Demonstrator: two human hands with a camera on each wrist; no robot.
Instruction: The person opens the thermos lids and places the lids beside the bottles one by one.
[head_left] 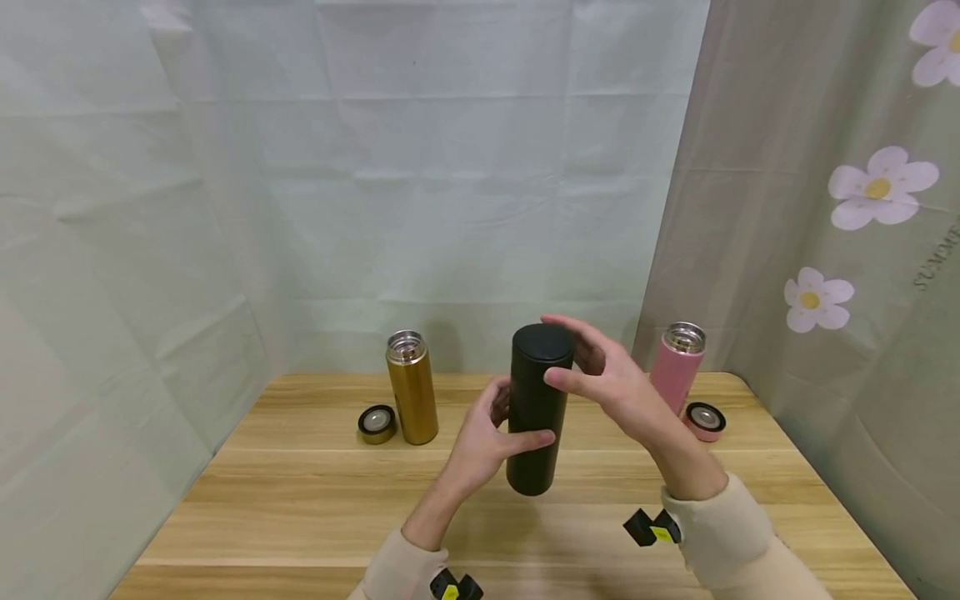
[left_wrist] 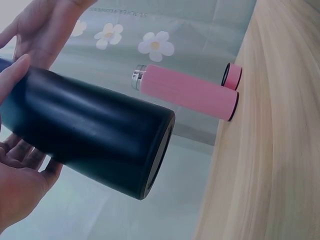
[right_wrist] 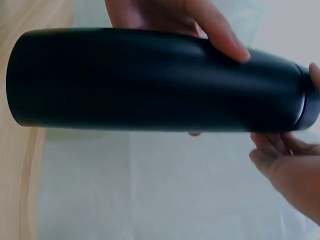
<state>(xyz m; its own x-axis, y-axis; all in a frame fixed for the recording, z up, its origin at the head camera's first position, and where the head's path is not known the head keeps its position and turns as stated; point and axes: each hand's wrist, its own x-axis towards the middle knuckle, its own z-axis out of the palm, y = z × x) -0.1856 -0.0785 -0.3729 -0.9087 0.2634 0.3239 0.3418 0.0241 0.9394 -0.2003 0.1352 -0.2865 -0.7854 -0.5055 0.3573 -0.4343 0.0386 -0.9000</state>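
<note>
A black thermos bottle point(head_left: 534, 458) is held upright, slightly tilted, above the wooden table. My left hand point(head_left: 480, 442) grips its body, thumb across the front and fingers behind. Around the top, my right hand point(head_left: 618, 387) holds the black lid point(head_left: 543, 343) between its thumb and fingers. In the right wrist view a thin seam separates the lid from the body, and the lid sits on the bottle. The left wrist view shows the bottle's base off the table.
A gold thermos point(head_left: 415, 392) stands uncapped at the left, its lid point(head_left: 377, 423) beside it. Behind my right arm stands an uncapped pink thermos point(head_left: 677, 371), with its lid point(head_left: 705, 422) on the table point(head_left: 300, 500). Pale curtains point(head_left: 465, 208) hang behind.
</note>
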